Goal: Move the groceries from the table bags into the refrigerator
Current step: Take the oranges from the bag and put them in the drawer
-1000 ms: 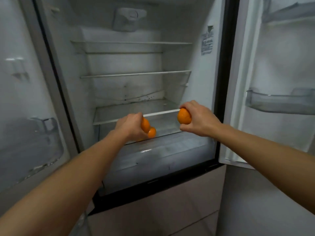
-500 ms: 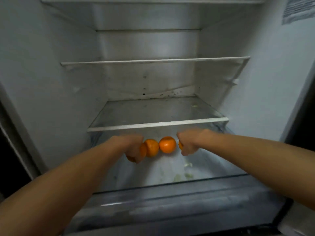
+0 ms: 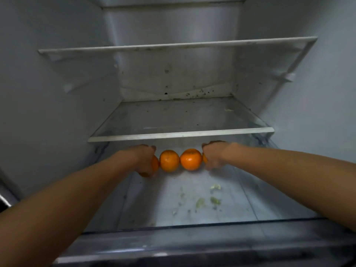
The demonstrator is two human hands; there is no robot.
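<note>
- Our left hand (image 3: 143, 160): fingers curled round the first orange (image 3: 155, 164), mostly hidden.
- Second orange (image 3: 169, 160) and third orange (image 3: 191, 159) touch, in a row between our hands, far in the fridge drawer (image 3: 144, 199), under the glass shelf (image 3: 181, 134).
- Our right hand (image 3: 213, 157): fingers curled round the fourth orange (image 3: 205, 158), only a sliver shows.

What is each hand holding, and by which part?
Left hand wraps the leftmost orange round its body; right hand the rightmost orange likewise. Both mostly hidden.
</note>
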